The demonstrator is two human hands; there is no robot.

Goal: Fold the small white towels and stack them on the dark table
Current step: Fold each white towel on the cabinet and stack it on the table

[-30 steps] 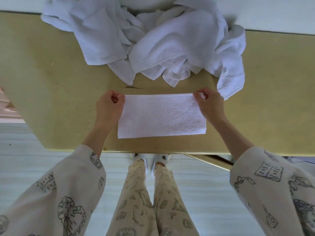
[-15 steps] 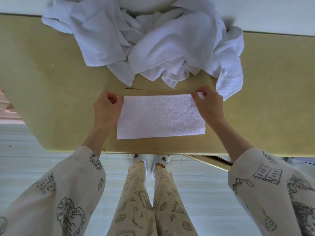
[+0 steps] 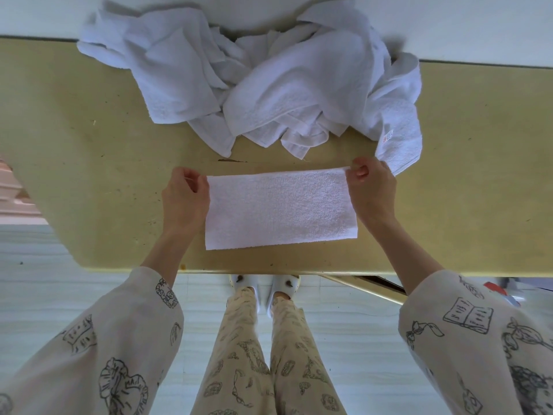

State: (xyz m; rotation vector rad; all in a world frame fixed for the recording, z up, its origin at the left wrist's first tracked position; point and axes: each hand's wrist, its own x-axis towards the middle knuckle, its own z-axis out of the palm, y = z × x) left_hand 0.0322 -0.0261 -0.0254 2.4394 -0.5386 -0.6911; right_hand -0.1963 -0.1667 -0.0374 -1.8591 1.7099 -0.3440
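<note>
One folded towel (image 3: 281, 209), white terry, lies flat as a wide rectangle at centre frame on a yellowish table (image 3: 74, 163), its lower edge close to the table's near edge. Two hands at work, one at each upper corner. Left hand (image 3: 185, 199), at centre left, has fingers curled in and pinches the towel's upper left corner; back of hand toward camera. Right hand (image 3: 371, 190), at centre right, pinches the upper right corner between thumb and curled fingers, that corner raised slightly off the surface. Above, across upper centre of the frame, one heap of unfolded white towels (image 3: 257, 91), crumpled and overlapping; number of pieces in it cannot be counted. One piece at the heap's right side trails down toward the right hand and carries a small label (image 3: 387, 136) with red marks. Heap and folded towel are apart, with a strip of bare table between. Two printed sleeves (image 3: 119, 339) at lower left and lower right. Two legs in patterned trousers (image 3: 266, 354) at lower centre, two white shoes (image 3: 263, 287) just below the table edge, on a pale floor (image 3: 45, 280).
</note>
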